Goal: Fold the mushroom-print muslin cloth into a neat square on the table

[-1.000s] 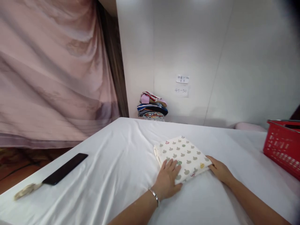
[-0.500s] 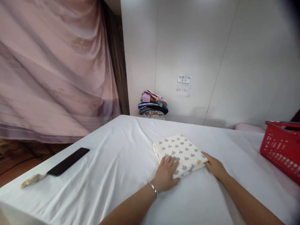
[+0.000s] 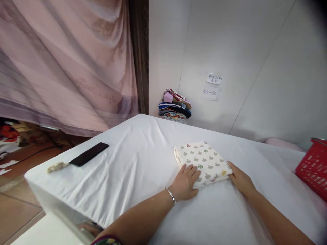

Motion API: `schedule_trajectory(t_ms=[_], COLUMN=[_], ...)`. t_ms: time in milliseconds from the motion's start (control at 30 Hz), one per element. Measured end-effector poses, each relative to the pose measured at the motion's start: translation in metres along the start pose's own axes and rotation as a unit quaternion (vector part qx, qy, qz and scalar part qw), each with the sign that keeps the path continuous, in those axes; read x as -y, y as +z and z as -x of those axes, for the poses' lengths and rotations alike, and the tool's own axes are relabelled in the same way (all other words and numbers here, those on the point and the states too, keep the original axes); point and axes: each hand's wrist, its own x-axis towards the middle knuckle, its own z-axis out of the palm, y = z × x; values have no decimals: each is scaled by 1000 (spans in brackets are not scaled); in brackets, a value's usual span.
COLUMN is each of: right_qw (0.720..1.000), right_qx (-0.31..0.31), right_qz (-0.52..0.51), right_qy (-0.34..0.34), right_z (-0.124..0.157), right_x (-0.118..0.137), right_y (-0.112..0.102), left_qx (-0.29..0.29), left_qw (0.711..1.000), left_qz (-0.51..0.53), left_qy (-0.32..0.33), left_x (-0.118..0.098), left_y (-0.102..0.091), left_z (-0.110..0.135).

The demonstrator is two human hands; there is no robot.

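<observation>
A folded cream cloth point(image 3: 200, 160) printed with small grey and coloured shapes lies on the table covered by a white sheet point(image 3: 133, 166). My left hand point(image 3: 186, 183) rests flat on the cloth's near left corner, fingers stretched out, a silver bracelet on the wrist. My right hand point(image 3: 240, 178) lies against the cloth's near right corner with its fingers extended along the edge. Neither hand has lifted the cloth.
A black phone point(image 3: 89, 153) with a woven strap lies near the table's left edge. A red basket point(image 3: 313, 168) stands at the right. A pile of folded clothes point(image 3: 175, 106) sits against the far wall under paper notes. A pink curtain point(image 3: 66, 64) hangs left.
The view has swung left and back, showing more floor. Both hands stay on the folded cloth, which has not visibly shifted on the sheet.
</observation>
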Motion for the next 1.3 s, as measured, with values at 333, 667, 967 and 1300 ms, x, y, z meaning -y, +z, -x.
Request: schedule_trajectory(t_ms=[333, 667, 967, 1300], right_qw=[995, 968, 946, 937], right_qx=[83, 63, 150, 168], right_qz=[-58, -127, 7, -6], right_qy=[-4, -208, -287, -306], right_z=[-12, -39, -104, -104], right_x=[-9, 156, 250, 261], right_y=[-19, -39, 34, 30], left_qx=[34, 18, 33, 34], left_qw=[999, 999, 999, 999], left_qz=[-4, -22, -14, 3], left_qy=[0, 24, -9, -16], left_x=[-2, -11, -15, -17], left_y=[-3, -9, 4, -1], left_z=[3, 4, 3, 3])
